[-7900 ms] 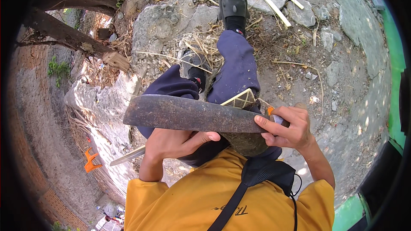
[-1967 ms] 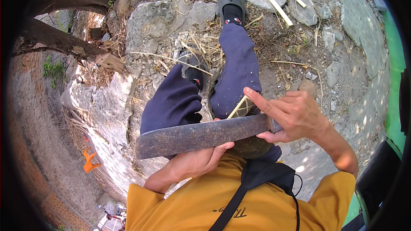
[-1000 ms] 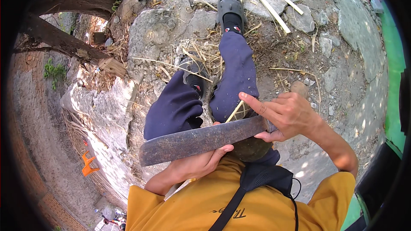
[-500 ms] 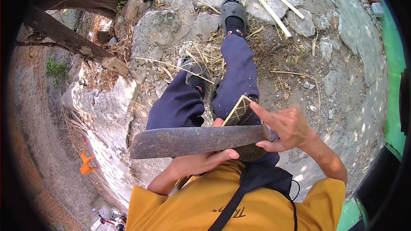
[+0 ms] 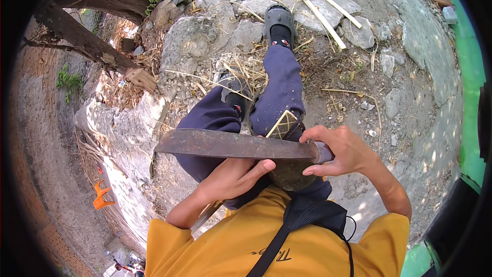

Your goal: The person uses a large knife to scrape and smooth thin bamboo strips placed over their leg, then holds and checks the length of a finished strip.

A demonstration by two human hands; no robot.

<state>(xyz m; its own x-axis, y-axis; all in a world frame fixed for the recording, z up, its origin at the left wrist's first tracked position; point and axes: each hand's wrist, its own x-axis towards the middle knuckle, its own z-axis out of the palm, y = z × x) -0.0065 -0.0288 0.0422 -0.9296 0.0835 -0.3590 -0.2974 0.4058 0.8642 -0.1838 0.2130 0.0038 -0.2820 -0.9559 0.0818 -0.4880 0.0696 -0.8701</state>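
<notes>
My right hand (image 5: 346,151) is closed round the handle of a rusty, broad-bladed machete (image 5: 230,144). The blade lies level across my lap, pointing left. Just below it is my left hand (image 5: 233,178), thumb stretched out and fingers partly hidden by the blade. It seems closed round a pale narrow strip (image 5: 281,124), whose end shows past the blade; a similar edge shows under my left forearm. Beside the strip's end is a dark lattice-patterned surface. A dark rounded pad (image 5: 292,174) rests on my thigh under the machete's handle end.
Two long pale strips (image 5: 312,7) lie on the broken stone ground ahead, with scattered shavings (image 5: 246,74) near my feet. Rough logs (image 5: 92,41) stand at the upper left. An orange plastic chair (image 5: 101,195) is lower left. A green edge (image 5: 469,72) runs along the right.
The machete has moved away from my body, its blade now turned more edge-on. My right hand wraps its handle more closely, the index finger no longer stretched forward. My left hand has shifted slightly left.
</notes>
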